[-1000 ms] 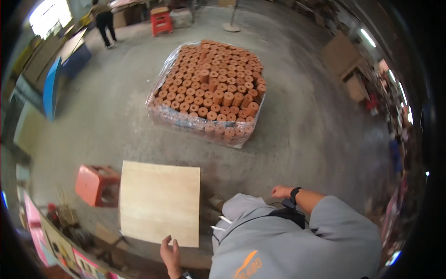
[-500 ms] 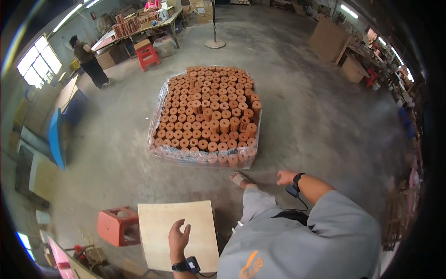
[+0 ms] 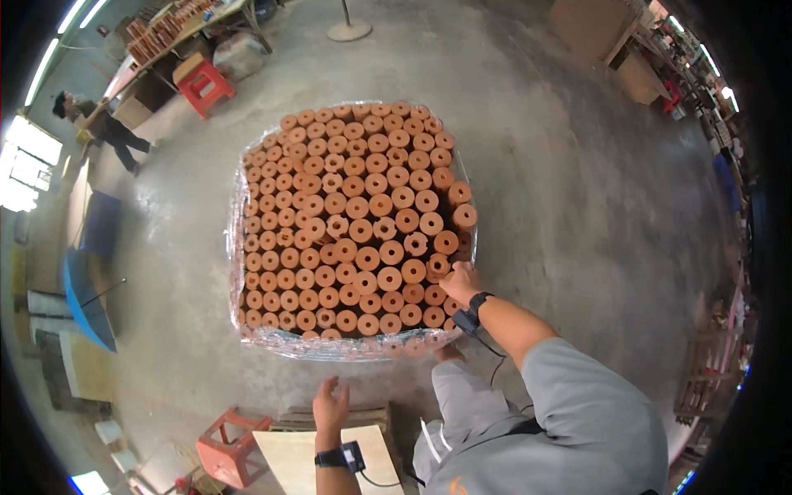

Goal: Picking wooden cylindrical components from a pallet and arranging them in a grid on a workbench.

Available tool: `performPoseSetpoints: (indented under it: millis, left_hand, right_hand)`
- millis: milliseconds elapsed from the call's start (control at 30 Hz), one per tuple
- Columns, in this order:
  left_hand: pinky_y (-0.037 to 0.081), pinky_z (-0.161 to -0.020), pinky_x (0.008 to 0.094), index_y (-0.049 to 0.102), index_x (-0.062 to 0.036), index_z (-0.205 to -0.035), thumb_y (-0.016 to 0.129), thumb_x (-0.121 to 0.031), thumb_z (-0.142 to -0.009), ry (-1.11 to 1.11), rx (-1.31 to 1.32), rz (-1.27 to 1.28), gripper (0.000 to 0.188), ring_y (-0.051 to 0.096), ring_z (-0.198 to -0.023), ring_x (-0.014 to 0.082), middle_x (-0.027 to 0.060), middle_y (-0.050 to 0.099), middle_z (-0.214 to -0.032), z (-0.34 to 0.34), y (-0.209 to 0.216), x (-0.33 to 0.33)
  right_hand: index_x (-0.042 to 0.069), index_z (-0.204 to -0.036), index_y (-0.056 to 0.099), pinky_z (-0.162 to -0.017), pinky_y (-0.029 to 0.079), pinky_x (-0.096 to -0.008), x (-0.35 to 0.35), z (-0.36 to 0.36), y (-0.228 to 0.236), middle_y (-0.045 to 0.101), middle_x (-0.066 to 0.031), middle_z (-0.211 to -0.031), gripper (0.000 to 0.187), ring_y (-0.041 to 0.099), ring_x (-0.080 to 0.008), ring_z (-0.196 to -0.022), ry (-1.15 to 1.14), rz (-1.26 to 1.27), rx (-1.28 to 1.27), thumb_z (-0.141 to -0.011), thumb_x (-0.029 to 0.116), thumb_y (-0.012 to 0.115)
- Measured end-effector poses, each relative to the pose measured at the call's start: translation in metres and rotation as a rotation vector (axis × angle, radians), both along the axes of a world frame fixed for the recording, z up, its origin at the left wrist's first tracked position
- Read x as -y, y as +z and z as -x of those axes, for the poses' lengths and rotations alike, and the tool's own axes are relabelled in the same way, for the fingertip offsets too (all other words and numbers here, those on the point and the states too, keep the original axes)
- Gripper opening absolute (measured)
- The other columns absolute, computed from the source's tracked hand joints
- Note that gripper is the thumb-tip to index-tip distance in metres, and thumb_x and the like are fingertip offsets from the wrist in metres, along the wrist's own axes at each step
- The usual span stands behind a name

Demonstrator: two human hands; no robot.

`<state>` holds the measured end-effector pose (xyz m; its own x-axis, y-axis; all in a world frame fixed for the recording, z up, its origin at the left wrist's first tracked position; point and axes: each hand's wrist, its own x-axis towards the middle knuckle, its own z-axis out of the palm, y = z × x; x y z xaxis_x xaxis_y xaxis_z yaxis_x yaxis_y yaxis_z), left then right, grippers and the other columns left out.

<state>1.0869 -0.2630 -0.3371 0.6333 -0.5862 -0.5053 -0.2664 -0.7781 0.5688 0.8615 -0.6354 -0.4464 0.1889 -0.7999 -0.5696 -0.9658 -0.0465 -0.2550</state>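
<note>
Many terracotta-coloured cylinders with centre holes [image 3: 360, 230] stand upright, packed in rows inside clear plastic wrap [image 3: 289, 342]. Some rise higher than their neighbours, and a few have notched rims. At the near right side of the stack, my right hand [image 3: 460, 283] has its fingers curled against one terracotta cylinder [image 3: 438, 264], which still stands among the others. The hand hides part of that cylinder. My left hand [image 3: 331, 406], fingers apart and holding nothing, is over the floor between the stack and a pale board [image 3: 289, 458].
A red plastic stool [image 3: 227, 452] stands beside the board at the near left. An open blue umbrella [image 3: 87, 301] lies farther left. Another person [image 3: 103, 124] is at the far left, near a second red stool [image 3: 202, 87] and a worktable. A round stand base [image 3: 350, 30] is beyond the stack.
I have come closer to the stack. My right hand has moved forward from beside my body onto a cylinder at its near right. My left hand has moved forward past the board, still empty.
</note>
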Motion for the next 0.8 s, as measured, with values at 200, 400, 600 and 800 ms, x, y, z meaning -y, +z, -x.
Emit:
performPoseSetpoints:
  millis: [200,400,600,800]
  left_hand:
    - [0.052,-0.093,0.0432,0.067,-0.0019,-0.117,0.07,-0.028,-0.09,0.002,-0.005,0.047,0.038,0.067,-0.108,0.037,0.0196,0.071,-0.113,-0.004,-0.043,0.119]
    - [0.051,-0.091,0.0456,0.065,-0.0038,-0.122,0.07,-0.025,-0.089,-0.082,0.069,0.025,0.039,0.064,-0.105,0.039,0.0192,0.07,-0.11,0.0,-0.077,0.176]
    - [0.048,-0.094,0.0475,0.057,-0.0052,-0.13,0.069,-0.025,-0.088,-0.194,0.209,0.065,0.048,0.056,-0.111,0.0406,0.0206,0.062,-0.117,0.012,-0.117,0.242]
    - [0.047,-0.095,0.0473,0.056,-0.0043,-0.131,0.073,-0.033,-0.083,-0.186,0.316,-0.094,0.058,0.052,-0.114,0.0396,0.0199,0.057,-0.121,0.023,-0.152,0.273]
  right_hand:
    - [0.01,-0.134,0.046,-0.115,0.031,-0.0508,0.003,-0.057,-0.01,0.035,-0.0156,-0.146,0.068,0.033,-0.0372,-0.14,-0.134,0.007,-0.099,-0.083,0.046,0.073]
    - [0.008,-0.13,0.046,-0.113,0.033,-0.0504,-0.024,-0.018,-0.049,0.039,-0.0185,-0.141,0.064,0.036,-0.04,-0.135,-0.126,0.271,0.082,-0.079,0.029,0.077]
    - [0.007,-0.137,0.047,-0.111,0.039,-0.0513,-0.019,0.029,-0.059,0.04,-0.0206,-0.141,0.064,0.041,-0.0419,-0.132,0.05,0.24,0.238,-0.079,0.01,0.075]
    - [0.013,-0.148,0.042,-0.108,0.044,-0.0507,0.005,0.025,-0.045,0.035,-0.0249,-0.148,0.071,0.044,-0.046,-0.132,0.322,0.099,0.172,-0.083,0.001,0.068]
